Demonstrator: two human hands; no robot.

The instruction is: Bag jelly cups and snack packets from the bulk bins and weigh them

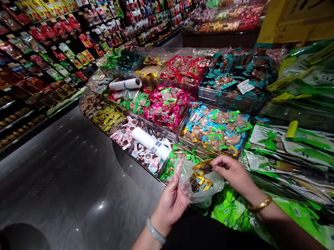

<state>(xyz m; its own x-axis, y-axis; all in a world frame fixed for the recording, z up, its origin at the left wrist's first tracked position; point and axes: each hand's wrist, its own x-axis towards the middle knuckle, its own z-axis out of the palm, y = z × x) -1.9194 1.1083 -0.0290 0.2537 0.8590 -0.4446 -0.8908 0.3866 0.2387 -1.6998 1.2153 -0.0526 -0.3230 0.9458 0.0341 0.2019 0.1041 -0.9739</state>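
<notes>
My left hand (174, 195) is closed on the side of a clear plastic bag (194, 194), keeping its mouth spread. Several small yellow and dark snack packets (201, 182) lie inside the bag. Over the bag's mouth, my right hand (232, 171) pinches a yellow-edged snack packet (204, 164) between thumb and fingers. Just beyond both hands is a bin of blue, green and yellow snack packets (216, 129). Green packets (185, 153) fill the narrow compartment behind the bag, and bright green packages (230, 210) lie below it.
Two white plastic bag rolls (151, 142) rest on the bins. Pink-red packets (167, 106) and teal packets (236, 70) fill compartments farther back. Long green-and-white packages (305, 156) are stacked at right, under a yellow sign (307, 2). Dark floor (80, 192) stretches left toward hanging-goods shelves (38, 43).
</notes>
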